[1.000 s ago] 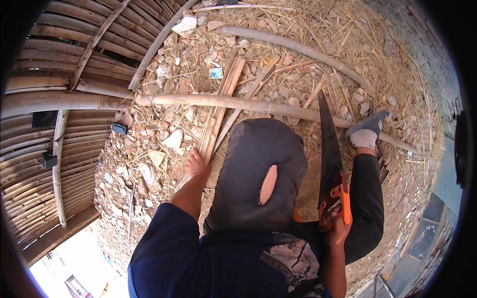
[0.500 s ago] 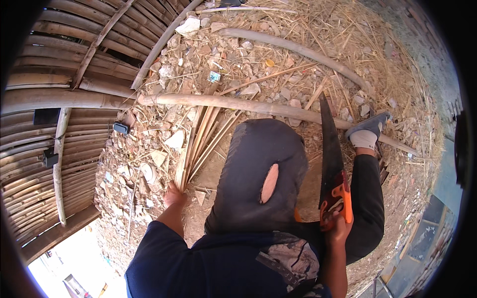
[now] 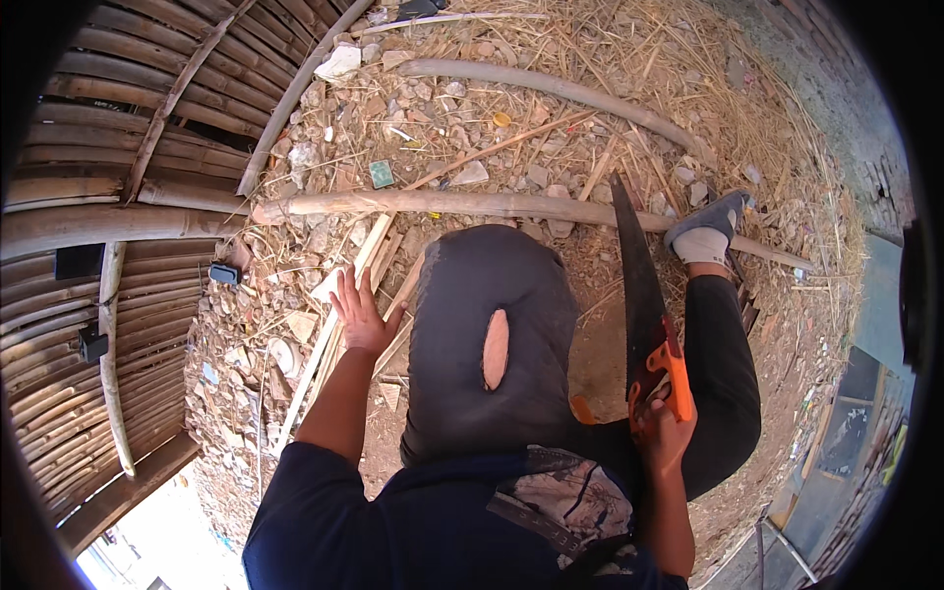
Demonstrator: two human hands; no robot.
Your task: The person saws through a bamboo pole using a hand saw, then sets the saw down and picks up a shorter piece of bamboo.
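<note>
The two hands are well apart: the left hand has its fingers spread over the wood strips, though whether it presses on them I cannot tell, while the right hand is clamped round the orange handle of the saw. The saw's blade points away from the body, between the torn-trousered knee and the slipper, and the strips lie left of that knee. Beyond, a pole crosses the rubble, with another pole farther off.
</note>
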